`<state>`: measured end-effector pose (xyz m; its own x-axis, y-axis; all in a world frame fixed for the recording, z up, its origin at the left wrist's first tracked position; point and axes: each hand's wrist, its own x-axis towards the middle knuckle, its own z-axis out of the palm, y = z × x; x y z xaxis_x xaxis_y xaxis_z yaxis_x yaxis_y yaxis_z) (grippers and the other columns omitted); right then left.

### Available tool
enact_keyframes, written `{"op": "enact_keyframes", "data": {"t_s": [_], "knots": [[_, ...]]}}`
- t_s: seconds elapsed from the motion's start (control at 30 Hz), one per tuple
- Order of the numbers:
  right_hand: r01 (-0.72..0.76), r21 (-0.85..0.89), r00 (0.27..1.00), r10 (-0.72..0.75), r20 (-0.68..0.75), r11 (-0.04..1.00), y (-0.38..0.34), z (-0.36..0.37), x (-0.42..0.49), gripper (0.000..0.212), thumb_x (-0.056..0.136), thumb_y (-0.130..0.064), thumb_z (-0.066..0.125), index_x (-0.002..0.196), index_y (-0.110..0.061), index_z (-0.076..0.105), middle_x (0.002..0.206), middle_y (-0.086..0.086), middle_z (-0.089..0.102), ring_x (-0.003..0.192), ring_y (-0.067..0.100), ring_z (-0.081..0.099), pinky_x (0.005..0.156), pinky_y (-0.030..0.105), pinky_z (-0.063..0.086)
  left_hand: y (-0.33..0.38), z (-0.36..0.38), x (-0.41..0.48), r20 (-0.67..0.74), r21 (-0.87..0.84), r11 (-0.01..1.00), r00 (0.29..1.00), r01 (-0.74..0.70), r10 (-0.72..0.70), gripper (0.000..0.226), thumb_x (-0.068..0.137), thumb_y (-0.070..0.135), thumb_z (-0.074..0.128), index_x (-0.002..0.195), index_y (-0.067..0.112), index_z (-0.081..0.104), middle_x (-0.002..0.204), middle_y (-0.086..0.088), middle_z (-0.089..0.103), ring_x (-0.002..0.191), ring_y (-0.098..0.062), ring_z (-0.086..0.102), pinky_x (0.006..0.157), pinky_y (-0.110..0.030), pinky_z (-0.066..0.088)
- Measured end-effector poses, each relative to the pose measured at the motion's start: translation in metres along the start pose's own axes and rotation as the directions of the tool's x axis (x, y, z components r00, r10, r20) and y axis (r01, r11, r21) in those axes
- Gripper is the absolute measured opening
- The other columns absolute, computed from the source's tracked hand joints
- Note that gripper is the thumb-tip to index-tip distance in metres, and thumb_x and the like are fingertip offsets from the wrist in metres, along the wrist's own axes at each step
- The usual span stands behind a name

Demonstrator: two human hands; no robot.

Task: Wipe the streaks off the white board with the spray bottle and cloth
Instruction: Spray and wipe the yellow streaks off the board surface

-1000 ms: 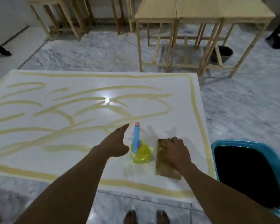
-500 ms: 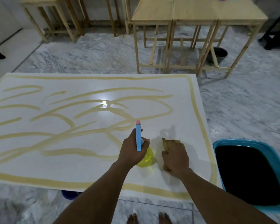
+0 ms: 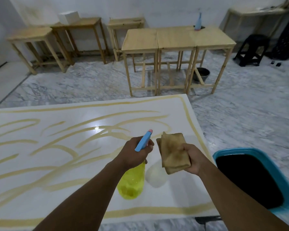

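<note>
A large white board [image 3: 57,164] lies flat before me, covered in curved yellow-brown streaks [image 3: 60,147] and a streaked border. My left hand [image 3: 135,152] grips the neck of a yellow spray bottle [image 3: 132,182] with a blue nozzle [image 3: 143,140], lifted off the board, nozzle pointing away from me. My right hand [image 3: 192,159] grips a folded brown cloth [image 3: 173,152], held up above the board's right part, beside the bottle.
A blue tub [image 3: 285,185] of dark liquid stands on the floor right of the board. Wooden tables [image 3: 175,40] stand beyond the board, one with a second spray bottle [image 3: 198,22]. A dark bucket [image 3: 202,74] sits under them; a black stool [image 3: 252,50] at far right.
My left hand took hold of the spray bottle and lifted it off the board. My right hand picked up the cloth. My view tilted up toward the room.
</note>
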<state>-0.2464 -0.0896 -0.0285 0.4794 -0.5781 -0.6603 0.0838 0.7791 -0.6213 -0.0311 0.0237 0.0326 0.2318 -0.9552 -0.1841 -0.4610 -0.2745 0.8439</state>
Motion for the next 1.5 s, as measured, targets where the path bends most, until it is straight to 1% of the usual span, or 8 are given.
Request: {"op": "enact_keyframes", "data": {"t_s": [0.13, 0.33, 0.63, 0.9, 1.03, 1.13, 1.3, 1.5], "knots": [[0.008, -0.160, 1.000, -0.003, 0.028, 0.987, -0.018, 0.021, -0.005, 0.040, 0.092, -0.009, 0.044, 0.129, -0.007, 0.059, 0.119, 0.022, 0.070, 0.101, 0.036, 0.068, 0.086, 0.043, 0.055, 0.012, -0.006, -0.004, 0.130, 0.201, 0.979, 0.992, -0.032, 0.006, 0.040, 0.096, 0.042, 0.067, 0.085, 0.004, 0.064, 0.066, -0.004, 0.065, 0.052, -0.020, 0.066, 0.058, -0.028, 0.055], [-0.031, -0.207, 0.999, 0.035, 0.017, 0.978, -0.024, 0.037, 0.004, 0.043, 0.094, -0.021, 0.048, 0.133, -0.005, 0.057, 0.125, 0.023, 0.068, 0.113, 0.041, 0.065, 0.103, 0.052, 0.048, 0.009, -0.015, -0.002, 0.236, 0.499, 0.862, 0.971, -0.084, -0.042, 0.044, 0.093, 0.052, 0.059, 0.061, 0.022, 0.054, 0.057, 0.001, 0.060, 0.056, -0.021, 0.062, 0.065, -0.038, 0.055], [-0.078, -0.365, 0.997, 0.076, -0.020, 0.928, -0.044, 0.045, 0.035, 0.040, 0.089, -0.018, 0.056, 0.125, -0.001, 0.059, 0.119, 0.022, 0.070, 0.106, 0.036, 0.067, 0.092, 0.043, 0.054, 0.000, -0.028, 0.039, 0.182, 0.484, 0.875, 0.979, -0.010, -0.089, 0.035, 0.093, 0.047, 0.059, 0.067, 0.024, 0.056, 0.056, 0.005, 0.063, 0.062, -0.021, 0.073, 0.071, -0.036, 0.061], [-0.179, -0.930, 0.982, 0.123, -0.146, 0.322, -0.153, 0.052, 0.167, 0.040, 0.079, -0.015, 0.060, 0.117, -0.006, 0.065, 0.121, 0.020, 0.067, 0.108, 0.037, 0.066, 0.085, 0.044, 0.056, -0.028, -0.047, 0.103, -0.151, 0.160, 0.971, 0.977, 0.176, -0.152, 0.037, 0.103, 0.044, 0.053, 0.100, 0.011, 0.069, 0.066, -0.006, 0.068, 0.053, -0.021, 0.074, 0.059, -0.030, 0.059], [0.037, -0.989, 0.985, -0.173, 0.012, 0.142, -0.225, 0.083, 0.264, 0.039, 0.098, -0.016, 0.048, 0.135, -0.006, 0.057, 0.134, 0.015, 0.058, 0.119, 0.037, 0.058, 0.090, 0.043, 0.049, -0.042, -0.051, 0.146, -0.226, 0.089, 0.968, 0.951, 0.236, -0.211, 0.035, 0.102, 0.044, 0.054, 0.111, 0.014, 0.069, 0.069, -0.007, 0.067, 0.052, -0.022, 0.074, 0.063, -0.037, 0.062], [0.159, -0.986, 0.914, -0.370, 0.166, -0.050, -0.235, 0.092, 0.319, 0.046, 0.097, -0.008, 0.043, 0.142, -0.010, 0.050, 0.139, 0.016, 0.054, 0.126, 0.037, 0.053, 0.095, 0.040, 0.048, -0.055, -0.049, 0.167, -0.280, 0.085, 0.969, 0.939, 0.232, -0.200, 0.041, 0.095, 0.054, 0.052, 0.097, 0.016, 0.067, 0.077, -0.010, 0.070, 0.062, -0.031, 0.072, 0.068, -0.052, 0.062], [0.215, -0.914, 0.931, -0.210, 0.298, -0.345, -0.149, 0.048, 0.356, 0.054, 0.095, -0.017, 0.037, 0.148, -0.017, 0.047, 0.154, 0.016, 0.042, 0.144, 0.038, 0.035, 0.116, 0.051, 0.031, -0.066, -0.044, 0.179, -0.305, 0.069, 0.971, 0.932, 0.228, -0.197, 0.038, 0.101, 0.047, 0.054, 0.096, 0.011, 0.067, 0.081, -0.014, 0.071, 0.063, -0.034, 0.071, 0.065, -0.054, 0.059], [0.302, -0.907, 0.859, -0.328, 0.392, -0.295, -0.070, 0.014, 0.307, 0.066, 0.080, -0.019, 0.035, 0.143, -0.018, 0.054, 0.153, 0.010, 0.047, 0.150, 0.037, 0.028, 0.115, 0.060, 0.022, -0.071, -0.037, 0.157, -0.294, 0.080, 0.966, 0.932, 0.244, -0.211, 0.039, 0.099, 0.048, 0.054, 0.089, 0.012, 0.065, 0.076, -0.014, 0.070, 0.061, -0.033, 0.070, 0.065, -0.053, 0.060]]}}
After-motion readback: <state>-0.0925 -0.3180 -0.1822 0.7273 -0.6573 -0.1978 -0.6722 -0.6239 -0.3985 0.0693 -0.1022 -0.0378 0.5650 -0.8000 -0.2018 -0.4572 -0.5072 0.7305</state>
